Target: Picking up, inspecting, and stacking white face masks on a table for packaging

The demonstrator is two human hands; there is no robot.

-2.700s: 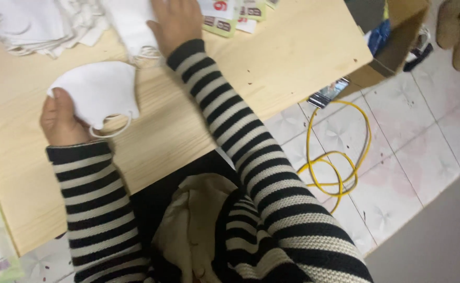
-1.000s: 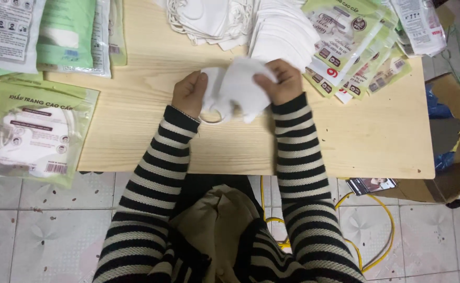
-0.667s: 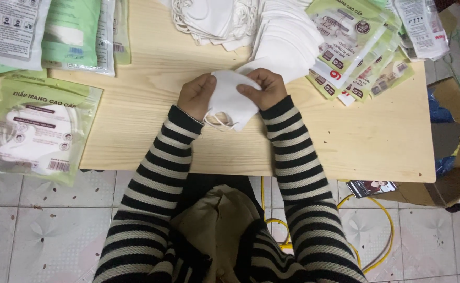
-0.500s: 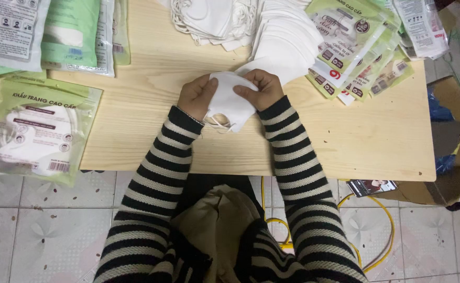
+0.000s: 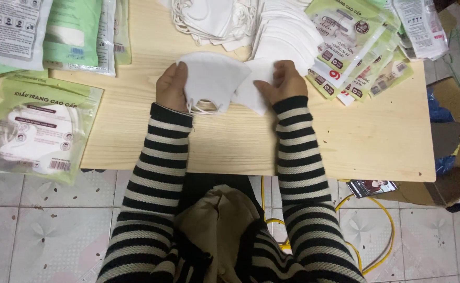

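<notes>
L hand (image 5: 171, 86) & R hand (image 5: 287, 83) pinch-closed on white mask (image 5: 214, 78), 9 & 3 o'clock edges; light, limp, best gripped at edges.

A pale wood table (image 5: 376, 141) fills the upper frame. Green packets (image 5: 36, 131) lie at its left edge and upper left, and more packets (image 5: 361, 47) fan out at upper right. A heap of loose white masks (image 5: 209, 18) sits at top centre, with a neat stack (image 5: 287, 39) just beside it. A yellow cable (image 5: 382, 230) loops on the tiled floor (image 5: 46, 236) at lower right.
</notes>
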